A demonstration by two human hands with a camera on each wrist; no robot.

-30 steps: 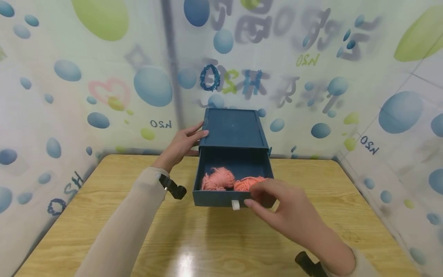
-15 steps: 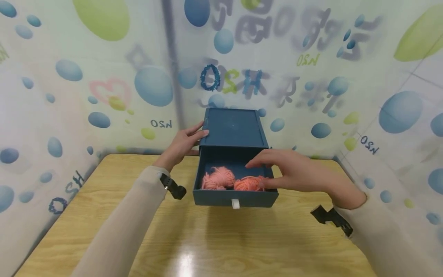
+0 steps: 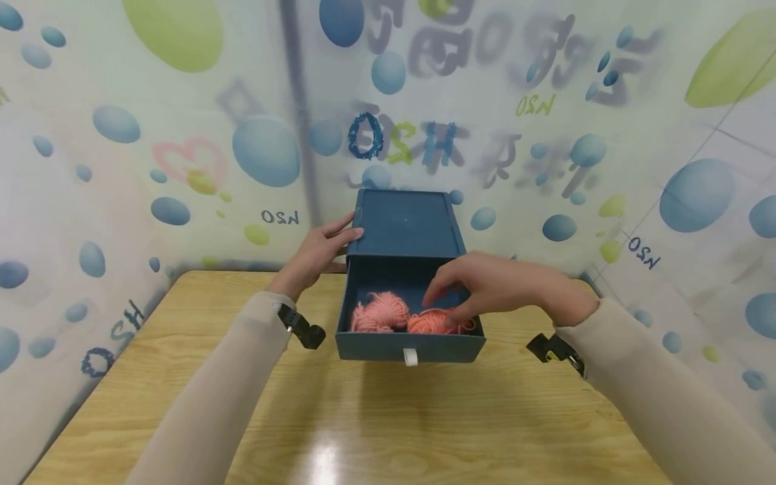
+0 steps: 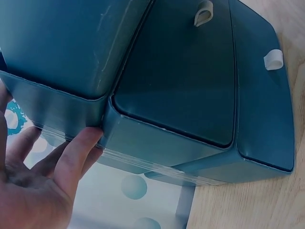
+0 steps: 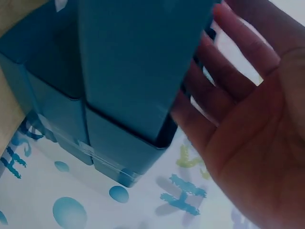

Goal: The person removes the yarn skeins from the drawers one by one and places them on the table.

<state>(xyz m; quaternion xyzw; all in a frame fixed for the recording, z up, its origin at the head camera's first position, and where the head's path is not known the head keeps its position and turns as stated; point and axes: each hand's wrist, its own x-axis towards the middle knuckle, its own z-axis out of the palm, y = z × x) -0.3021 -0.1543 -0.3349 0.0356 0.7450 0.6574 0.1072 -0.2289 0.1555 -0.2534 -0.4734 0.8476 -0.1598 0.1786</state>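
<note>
In the head view, a blue drawer unit [image 3: 405, 222] stands on the table with its top drawer [image 3: 376, 346] pulled out. Two balls of yarn lie in that drawer: a pink one [image 3: 382, 312] on the left and an orange one [image 3: 429, 322] on the right. My left hand [image 3: 315, 252] rests against the unit's left side, fingers extended; the left wrist view shows its fingertips [image 4: 86, 137] on the side wall. Over the right of the drawer, my right hand [image 3: 503, 283] reaches down with bent, spread fingers. Its thumb is at the orange yarn, partly covering it.
Two lower drawers, with pull tabs [image 4: 204, 13], are shut below in the left wrist view. A white tab [image 3: 411, 357] hangs on the open drawer's front. The wooden table [image 3: 291, 417] meets a patterned curtain [image 3: 242, 87] behind the unit.
My right hand has moved from the drawer's front edge up and over its right side, then a little left and down to the orange yarn. My left hand has stayed put.
</note>
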